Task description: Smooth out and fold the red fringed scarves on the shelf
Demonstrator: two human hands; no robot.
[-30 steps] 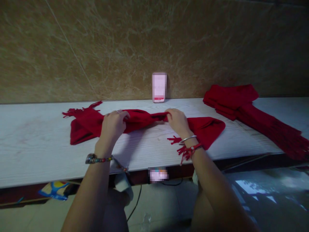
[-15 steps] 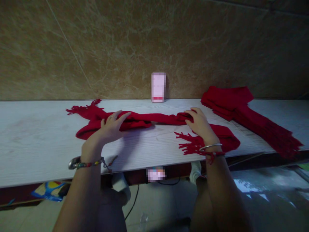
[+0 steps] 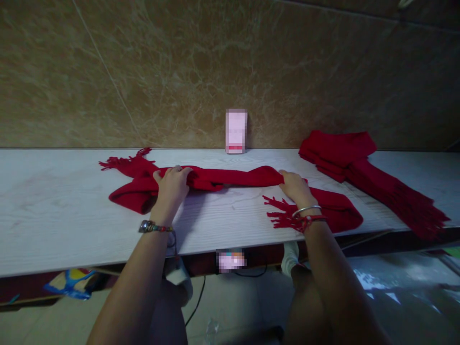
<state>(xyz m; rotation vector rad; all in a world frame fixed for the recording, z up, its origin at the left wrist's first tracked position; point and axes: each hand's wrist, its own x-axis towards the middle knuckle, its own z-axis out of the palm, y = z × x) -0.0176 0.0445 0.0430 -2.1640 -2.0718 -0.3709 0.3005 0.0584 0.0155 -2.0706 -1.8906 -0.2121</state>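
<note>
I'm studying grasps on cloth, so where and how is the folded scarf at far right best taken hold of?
The folded scarf is probably best pinched through its thick end by the wall, coming from the front left: stacked layer edges face that way, while the fringed tail slants away right.

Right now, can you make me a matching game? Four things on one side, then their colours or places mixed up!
Things:
1. left hand
2. right hand
3. wall
4. scarf in both hands

Colours and places:
A. just past a silver bangle
B. red
C. just past a beaded bracelet
D. brown

Pairs: 1-C, 2-A, 3-D, 4-B
</note>
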